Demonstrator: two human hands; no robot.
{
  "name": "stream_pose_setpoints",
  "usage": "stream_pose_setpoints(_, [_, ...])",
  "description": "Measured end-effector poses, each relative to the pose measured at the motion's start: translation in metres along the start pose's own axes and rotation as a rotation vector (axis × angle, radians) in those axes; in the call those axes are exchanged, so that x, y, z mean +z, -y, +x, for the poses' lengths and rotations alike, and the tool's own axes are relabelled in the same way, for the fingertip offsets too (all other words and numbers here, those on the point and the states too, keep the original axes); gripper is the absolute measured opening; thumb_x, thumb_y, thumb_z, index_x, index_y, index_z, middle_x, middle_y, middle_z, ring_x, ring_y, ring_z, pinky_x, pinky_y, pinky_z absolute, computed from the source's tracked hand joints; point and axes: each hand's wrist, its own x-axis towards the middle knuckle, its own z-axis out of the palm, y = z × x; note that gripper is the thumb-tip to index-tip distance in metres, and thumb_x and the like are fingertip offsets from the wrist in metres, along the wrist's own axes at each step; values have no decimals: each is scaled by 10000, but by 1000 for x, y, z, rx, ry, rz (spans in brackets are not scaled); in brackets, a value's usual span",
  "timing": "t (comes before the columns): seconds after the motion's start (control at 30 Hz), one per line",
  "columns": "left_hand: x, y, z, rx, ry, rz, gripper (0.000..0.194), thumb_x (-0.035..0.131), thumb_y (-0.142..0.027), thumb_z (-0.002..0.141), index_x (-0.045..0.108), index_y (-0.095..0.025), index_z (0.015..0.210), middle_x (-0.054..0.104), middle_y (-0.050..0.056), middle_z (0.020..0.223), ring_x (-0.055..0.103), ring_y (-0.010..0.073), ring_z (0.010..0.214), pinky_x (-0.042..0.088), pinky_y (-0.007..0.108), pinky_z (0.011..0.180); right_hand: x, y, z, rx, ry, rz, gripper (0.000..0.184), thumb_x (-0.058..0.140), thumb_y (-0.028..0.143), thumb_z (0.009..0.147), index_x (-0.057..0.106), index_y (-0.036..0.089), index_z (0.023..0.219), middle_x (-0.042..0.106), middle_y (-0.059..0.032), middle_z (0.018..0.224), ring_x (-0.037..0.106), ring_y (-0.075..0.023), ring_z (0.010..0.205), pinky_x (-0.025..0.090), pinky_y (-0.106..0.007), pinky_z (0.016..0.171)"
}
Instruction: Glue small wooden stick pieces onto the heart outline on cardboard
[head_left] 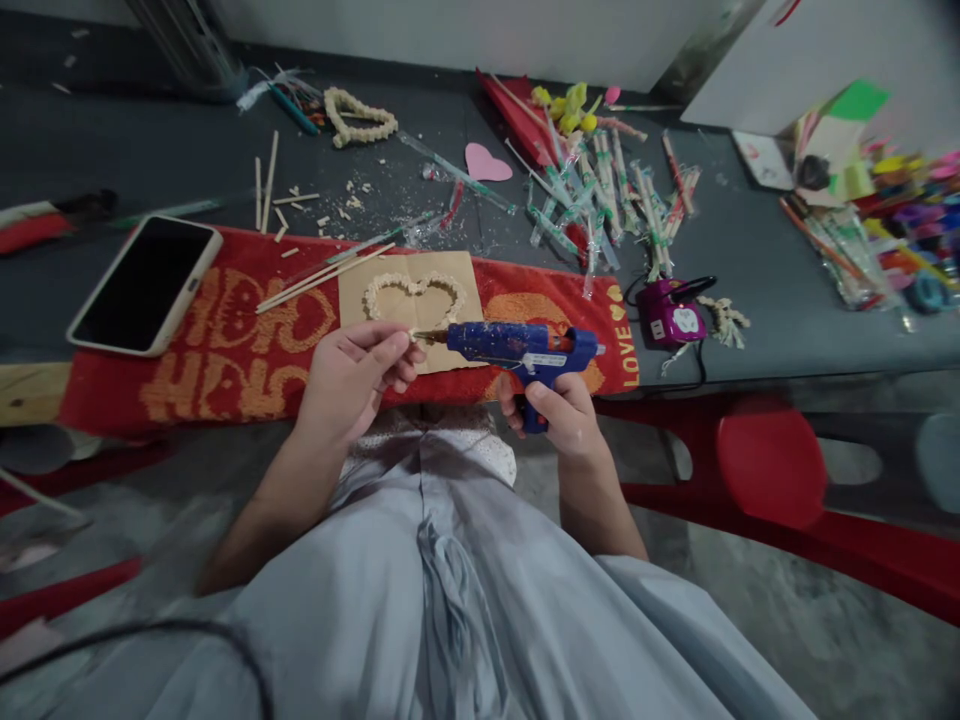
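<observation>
My right hand [559, 408] is wrapped round the handle of a blue hot glue gun [499, 342], whose nozzle points left. Right at the nozzle tip, my left hand [364, 375] pinches something small that I cannot make out. Just beyond both hands lies a heart outline [370, 297] built of small pale pieces, its lower part hidden by the hand and gun. It rests on a square of brown cardboard [469, 285], on top of a red towel [495, 385] with orange lettering. Thin wooden sticks [322, 277] lie left of the heart.
A phone [146, 285] lies at the left. Behind the towel are wood crumbs, a pink paper heart [487, 162], another pale heart frame [360, 118] and wrapped stick bundles [649, 210]. A purple power socket [670, 313] stands right, a red stool [772, 460] below.
</observation>
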Motion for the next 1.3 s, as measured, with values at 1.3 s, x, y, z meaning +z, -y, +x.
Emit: stream_pose_setpoints(1.3, [-19, 0, 8, -24, -14, -9, 347, 885, -333, 507, 669, -129, 686, 657, 2, 553, 535, 60, 425, 358, 138, 375, -90, -2, 49, -161, -525, -1347, 441, 458, 456, 906, 596, 141, 1182, 688, -195, 1115, 635, -340, 1030, 513, -478, 866])
